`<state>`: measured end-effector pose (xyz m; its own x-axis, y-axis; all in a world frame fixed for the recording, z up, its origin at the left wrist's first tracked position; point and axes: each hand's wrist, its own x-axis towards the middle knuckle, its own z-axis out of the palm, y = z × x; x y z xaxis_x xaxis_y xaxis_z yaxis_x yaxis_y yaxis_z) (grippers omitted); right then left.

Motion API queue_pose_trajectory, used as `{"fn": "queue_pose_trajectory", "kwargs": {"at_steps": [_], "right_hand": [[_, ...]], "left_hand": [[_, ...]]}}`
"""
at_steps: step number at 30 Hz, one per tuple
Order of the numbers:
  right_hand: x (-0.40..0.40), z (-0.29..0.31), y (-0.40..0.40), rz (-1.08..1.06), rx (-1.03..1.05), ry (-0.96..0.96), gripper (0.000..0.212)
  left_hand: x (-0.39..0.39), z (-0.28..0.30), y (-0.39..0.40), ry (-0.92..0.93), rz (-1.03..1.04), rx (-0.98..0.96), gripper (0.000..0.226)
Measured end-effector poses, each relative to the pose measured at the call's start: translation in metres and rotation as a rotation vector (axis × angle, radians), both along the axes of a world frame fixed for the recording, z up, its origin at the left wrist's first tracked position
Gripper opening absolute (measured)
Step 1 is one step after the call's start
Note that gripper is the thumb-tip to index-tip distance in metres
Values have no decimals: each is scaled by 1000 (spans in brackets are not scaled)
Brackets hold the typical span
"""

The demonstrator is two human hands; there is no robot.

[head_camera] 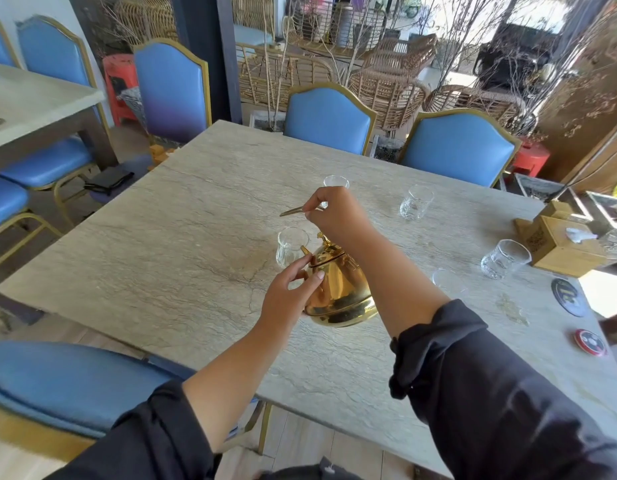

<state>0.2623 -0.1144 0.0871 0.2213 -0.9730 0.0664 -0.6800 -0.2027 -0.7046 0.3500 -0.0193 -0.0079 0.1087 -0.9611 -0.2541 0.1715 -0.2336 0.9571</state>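
A shiny gold teapot [341, 289] stands on the stone table [196, 244] near its middle. My left hand [289, 292] rests against the pot's left side, thumb and forefinger pinching at its rim by the spout. My right hand [334, 213] hovers above the pot and pinches a thin gold spoon [293, 211] that points left. A clear glass [291, 245] stands just left of the pot, behind my left hand. Another glass [335, 183] is partly hidden behind my right hand.
More clear glasses stand at the right: one [416, 202], one [504, 259], and a faint one [449, 282]. A wooden tissue box [559, 244] and two round coasters [568, 296] [589, 342] sit near the right edge. Blue chairs [329, 119] ring the table.
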Motion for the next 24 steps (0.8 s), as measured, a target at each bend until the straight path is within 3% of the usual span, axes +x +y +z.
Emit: {"fn": "queue_pose_trajectory", "kwargs": {"at_steps": [24], "right_hand": [[0, 4, 0, 4, 0, 1, 13]], "left_hand": [[0, 3, -1, 20, 3, -4, 31]]}}
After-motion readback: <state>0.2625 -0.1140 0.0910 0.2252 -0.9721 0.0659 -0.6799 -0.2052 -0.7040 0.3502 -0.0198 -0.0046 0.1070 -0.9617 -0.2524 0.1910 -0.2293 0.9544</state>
